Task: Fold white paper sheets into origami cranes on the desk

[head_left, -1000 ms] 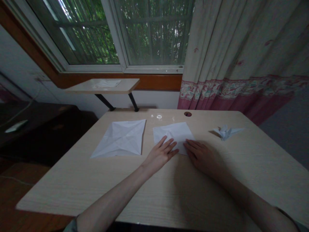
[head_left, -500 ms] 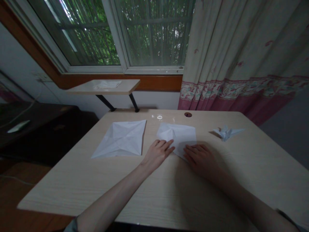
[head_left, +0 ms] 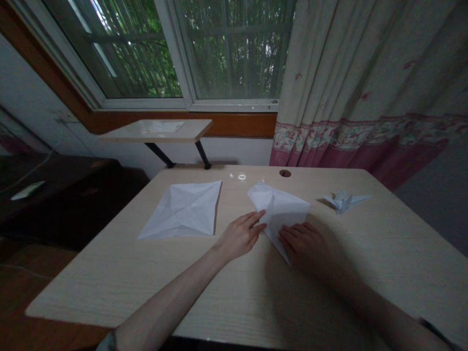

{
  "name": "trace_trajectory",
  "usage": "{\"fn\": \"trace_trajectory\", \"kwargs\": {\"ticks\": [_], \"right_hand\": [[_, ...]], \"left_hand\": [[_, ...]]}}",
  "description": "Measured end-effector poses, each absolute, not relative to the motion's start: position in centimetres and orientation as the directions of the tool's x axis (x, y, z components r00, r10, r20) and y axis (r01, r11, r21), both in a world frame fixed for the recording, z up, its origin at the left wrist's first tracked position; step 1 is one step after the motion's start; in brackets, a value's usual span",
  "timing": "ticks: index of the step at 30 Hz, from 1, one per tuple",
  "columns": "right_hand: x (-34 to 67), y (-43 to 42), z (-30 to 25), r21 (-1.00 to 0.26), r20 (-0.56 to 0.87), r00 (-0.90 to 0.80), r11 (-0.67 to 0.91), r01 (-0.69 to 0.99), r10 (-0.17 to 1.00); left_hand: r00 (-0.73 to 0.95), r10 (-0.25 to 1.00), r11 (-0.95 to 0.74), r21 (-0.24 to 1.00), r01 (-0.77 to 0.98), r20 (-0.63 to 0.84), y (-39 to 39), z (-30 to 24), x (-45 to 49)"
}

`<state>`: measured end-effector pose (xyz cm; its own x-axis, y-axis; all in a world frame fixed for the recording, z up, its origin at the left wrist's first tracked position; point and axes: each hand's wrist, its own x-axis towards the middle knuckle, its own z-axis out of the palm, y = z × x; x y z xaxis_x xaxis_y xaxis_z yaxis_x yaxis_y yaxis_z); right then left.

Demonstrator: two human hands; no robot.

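A partly folded sheet of white paper (head_left: 283,204) lies on the desk in front of me, one corner pointing toward me. My left hand (head_left: 243,234) touches its left edge, with the fingers stretched out and slightly apart. On its near right part rests my right hand (head_left: 302,241), fingers extended and lying flat, its shadow falling over the paper. Left of my hands is a creased, unfolded white sheet (head_left: 186,209). A folded paper crane (head_left: 342,201) sits to the right, apart from my right hand.
The pale wooden desk (head_left: 153,282) has a round cable hole (head_left: 284,173) near its back edge. A small raised shelf (head_left: 124,132) on black legs carries another piece of white paper (head_left: 164,126). Behind are a window and a patterned curtain (head_left: 329,97).
The folded paper has turned and shifted a little to the right, so its near corner now points toward me. Both hands stay on it, nearly in place.
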<state>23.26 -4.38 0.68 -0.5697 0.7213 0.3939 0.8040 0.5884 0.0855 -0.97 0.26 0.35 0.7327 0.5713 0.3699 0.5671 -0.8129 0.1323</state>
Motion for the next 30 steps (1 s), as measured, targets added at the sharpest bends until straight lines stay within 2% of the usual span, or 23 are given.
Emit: {"fn": "trace_trajectory", "kwargs": {"ticks": [5, 15, 22, 30], "right_hand": [[23.6, -3.8, 0.2, 0.022, 0.458, -0.529, 0.586, 0.810, 0.714], [24.4, -3.0, -1.1, -0.194, 0.463, -0.479, 0.612, 0.767, 0.746], [24.7, -2.5, -1.7, -0.201, 0.374, -0.507, 0.602, 0.773, 0.776], [24.7, -2.5, -1.7, -0.210, 0.338, -0.510, 0.591, 0.779, 0.791]], "left_hand": [[0.722, 0.588, -0.807, 0.204, 0.554, 0.365, 0.4, 0.1, -1.1], [0.733, 0.594, -0.804, 0.201, 0.560, 0.331, 0.4, 0.3, -1.0], [0.725, 0.599, -0.800, 0.211, 0.562, 0.339, 0.3, 0.2, -1.0], [0.689, 0.623, -0.781, 0.262, 0.566, 0.369, 0.2, 0.4, -0.8]]}}
